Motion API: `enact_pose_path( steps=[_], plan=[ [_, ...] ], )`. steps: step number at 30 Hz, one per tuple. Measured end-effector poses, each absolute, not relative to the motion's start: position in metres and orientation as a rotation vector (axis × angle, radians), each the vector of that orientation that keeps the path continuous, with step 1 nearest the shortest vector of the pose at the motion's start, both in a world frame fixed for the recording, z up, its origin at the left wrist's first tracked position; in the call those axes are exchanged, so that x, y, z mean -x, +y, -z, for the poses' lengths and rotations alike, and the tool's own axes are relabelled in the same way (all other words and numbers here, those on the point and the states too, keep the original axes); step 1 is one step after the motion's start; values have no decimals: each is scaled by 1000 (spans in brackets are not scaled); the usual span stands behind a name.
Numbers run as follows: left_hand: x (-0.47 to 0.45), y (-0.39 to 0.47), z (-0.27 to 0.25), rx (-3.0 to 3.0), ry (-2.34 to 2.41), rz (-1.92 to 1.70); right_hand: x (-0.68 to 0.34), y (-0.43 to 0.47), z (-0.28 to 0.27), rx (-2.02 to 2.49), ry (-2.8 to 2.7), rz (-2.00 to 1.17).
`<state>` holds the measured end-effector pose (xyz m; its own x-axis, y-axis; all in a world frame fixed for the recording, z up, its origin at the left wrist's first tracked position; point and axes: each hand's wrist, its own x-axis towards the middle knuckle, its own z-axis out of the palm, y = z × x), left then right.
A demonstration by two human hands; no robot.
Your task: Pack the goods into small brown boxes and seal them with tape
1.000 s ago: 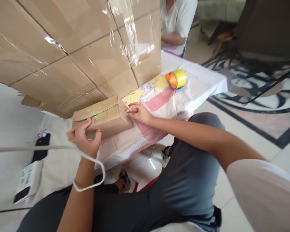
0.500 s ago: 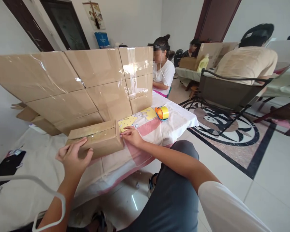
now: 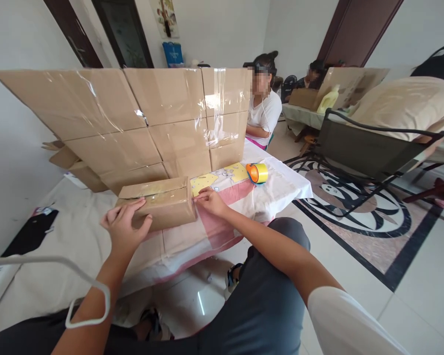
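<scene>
A small closed cardboard box lies on the cloth-covered table in front of me, with clear shiny tape along its top seam. My left hand grips its left end, fingers over the top edge and thumb against the near side. At the right end of the box, my right hand pinches with thumb and fingertips close to the side. Whatever sits in that pinch is too small to make out. To the right of the box stands a yellow roll of tape with an orange and blue part.
A tall taped cardboard panel stands behind the box. Patterned yellow paper lies along its foot. A black item is on the cloth at left. A person sits beyond the table; a folding chair stands at right.
The view has swung slightly left, so everything sits farther right. Both hands remain at the box's two ends. My right fingertips look more closed together.
</scene>
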<state>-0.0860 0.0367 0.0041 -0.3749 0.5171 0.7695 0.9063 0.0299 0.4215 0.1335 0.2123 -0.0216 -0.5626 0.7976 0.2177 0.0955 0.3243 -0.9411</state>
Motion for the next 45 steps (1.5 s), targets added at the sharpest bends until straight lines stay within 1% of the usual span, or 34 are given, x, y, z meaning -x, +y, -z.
enact_pose_path(
  steps=[2, 4, 7, 8, 10, 13, 18, 23, 26, 29, 31, 34, 37, 39, 42, 45],
  plan=[
    [88, 33, -5, 1523, -1874, 1126, -143, 213, 13, 718, -1947, -1274],
    [92, 29, -6, 1595, -1862, 1042, -150, 212, 6, 567, -2025, -1351],
    [103, 26, -6, 1670, -1823, 1102, -151, 203, 4, 390, -2131, -1559],
    [108, 25, -5, 1694, -1801, 1149, -148, 199, 4, 382, -2155, -1579],
    [117, 26, -2, 1732, -1758, 1243, -142, 189, 5, 405, -2221, -1493],
    [127, 26, 1, 1765, -1726, 1315, -135, 175, 4, 426, -2311, -1264],
    [125, 26, 2, 1742, -1742, 1340, -139, 157, -1, 422, -2313, -1191],
    [123, 27, 0, 1719, -1768, 1355, -138, 138, -2, 534, -2369, -972],
    [119, 25, -1, 1742, -1774, 1308, -134, 130, -4, 555, -2295, -919],
    [107, 25, 4, 1679, -1779, 1251, -139, 145, -14, 496, -2169, -820],
    [98, 27, 11, 1646, -1807, 1252, -156, 170, -27, 522, -2063, -718],
    [87, 33, 24, 1734, -1879, 1238, -213, 221, -51, 701, -1868, -523],
    [82, 40, 35, 1853, -1940, 1160, -292, 264, -64, 902, -1694, -177],
    [80, 44, 43, 1920, -1968, 1096, -342, 284, -61, 1063, -1582, -20],
    [76, 47, 54, 2029, -2020, 981, -394, 303, -42, 1225, -1418, 12],
    [71, 49, 64, 2126, -2085, 829, -420, 321, -26, 1279, -1285, -13]
  ],
)
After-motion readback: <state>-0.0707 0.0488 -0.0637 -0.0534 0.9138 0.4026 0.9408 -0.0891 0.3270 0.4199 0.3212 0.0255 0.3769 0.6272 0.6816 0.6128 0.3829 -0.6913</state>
